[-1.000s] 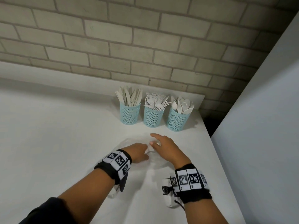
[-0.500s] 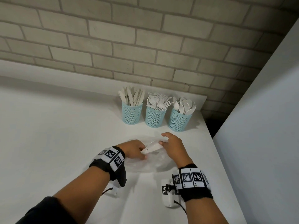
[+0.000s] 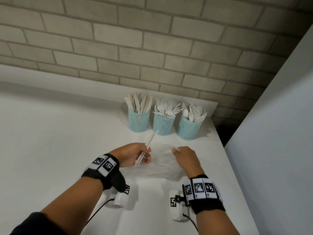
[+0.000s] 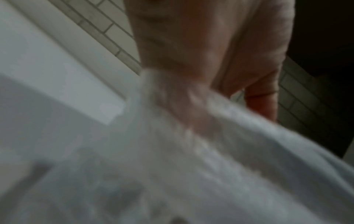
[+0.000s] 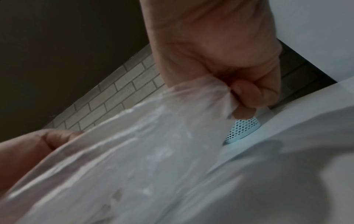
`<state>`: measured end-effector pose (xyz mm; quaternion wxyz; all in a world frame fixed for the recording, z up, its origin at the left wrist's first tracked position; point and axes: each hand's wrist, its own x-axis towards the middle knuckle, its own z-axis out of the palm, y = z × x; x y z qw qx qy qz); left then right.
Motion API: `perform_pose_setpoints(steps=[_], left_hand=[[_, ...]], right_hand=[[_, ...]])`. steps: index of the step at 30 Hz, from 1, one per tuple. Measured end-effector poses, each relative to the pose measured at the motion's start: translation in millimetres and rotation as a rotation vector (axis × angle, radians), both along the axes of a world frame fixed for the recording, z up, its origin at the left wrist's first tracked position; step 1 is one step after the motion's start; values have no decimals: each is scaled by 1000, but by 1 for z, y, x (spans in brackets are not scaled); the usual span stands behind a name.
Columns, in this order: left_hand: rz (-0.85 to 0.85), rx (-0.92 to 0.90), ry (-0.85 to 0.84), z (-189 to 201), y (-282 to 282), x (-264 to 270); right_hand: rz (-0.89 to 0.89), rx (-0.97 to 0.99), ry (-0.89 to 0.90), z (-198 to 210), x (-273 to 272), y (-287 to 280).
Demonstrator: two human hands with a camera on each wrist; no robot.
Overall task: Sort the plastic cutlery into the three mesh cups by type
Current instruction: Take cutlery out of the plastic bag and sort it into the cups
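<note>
Three light-blue mesh cups stand in a row near the wall: the knives cup (image 3: 139, 122) on the left, the forks cup (image 3: 163, 125) in the middle, the spoons cup (image 3: 188, 128) on the right. My left hand (image 3: 133, 155) grips white plastic cutlery (image 3: 149, 143) seen edge-on, its tip slanting up toward the forks cup; I cannot tell its type. A clear plastic bag (image 3: 160, 165) lies between my hands on the white table (image 3: 50, 150). My right hand (image 3: 184, 158) pinches the bag's (image 5: 134, 151) upper edge between thumb and fingers (image 5: 247, 97). The left wrist view is blurred.
The brick wall (image 3: 152, 48) and a raised white ledge (image 3: 67, 78) run behind the cups. A white panel (image 3: 279, 133) closes the right side, just past the table's right edge. One mesh cup (image 5: 243, 130) shows beyond the bag in the right wrist view.
My left hand has drawn the white cutlery out of the bag and swung its tip up toward the cups. My right hand has moved right and now pinches the bag's edge.
</note>
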<state>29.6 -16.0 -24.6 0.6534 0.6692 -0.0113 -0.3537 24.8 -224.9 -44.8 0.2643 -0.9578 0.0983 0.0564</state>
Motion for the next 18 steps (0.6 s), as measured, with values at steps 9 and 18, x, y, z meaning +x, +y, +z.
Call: perform_pose_setpoints(steps=[9, 18], left_hand=[[148, -129, -136, 20, 3, 5], [232, -263, -91, 35, -14, 5]], right_hand=[[44, -116, 118, 19, 3, 2], [225, 355, -210, 93, -2, 23]])
